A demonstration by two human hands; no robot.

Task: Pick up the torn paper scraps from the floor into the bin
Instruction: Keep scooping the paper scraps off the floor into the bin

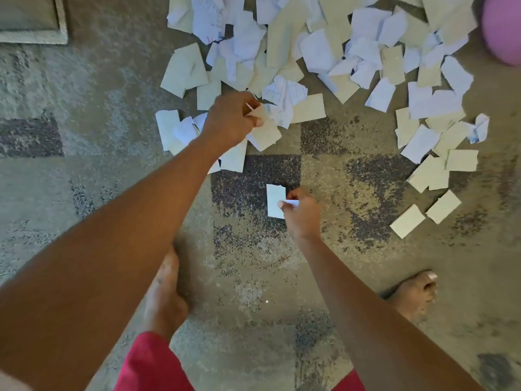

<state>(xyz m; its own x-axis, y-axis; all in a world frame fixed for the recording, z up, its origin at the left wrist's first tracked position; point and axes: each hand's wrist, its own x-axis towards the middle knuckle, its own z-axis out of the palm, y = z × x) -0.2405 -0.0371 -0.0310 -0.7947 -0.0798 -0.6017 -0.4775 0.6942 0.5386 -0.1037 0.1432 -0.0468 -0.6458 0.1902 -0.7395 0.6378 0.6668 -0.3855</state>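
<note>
A person bends over a patterned grey carpet floor, both bare arms reaching down toward a wide spread of torn scraps. The scraps, cream and white, some crumpled and some with handwriting, lie heaped across the far part of the floor and trail down its right side in loose, flat pieces.

The left hand is at the near edge of the heap. Its fingers are curled tight round a bunch of several crumpled and flat pieces. More pieces lie on the floor just beside and under that wrist.

The right hand is nearer the body, well apart from the heap, over a dark patch of carpet. Thumb and forefinger are pressed together on the edge of one small rectangular scrap. It cannot be told whether that scrap is off the floor.

A rounded pink object sits at the far right, just beside the heap and cut off by the frame. Its inside is out of view, so whether it holds any paper cannot be told.

A grey pad lies at the far left. The left foot and right foot stand bare on the carpet, with red cloth at the near edge.
</note>
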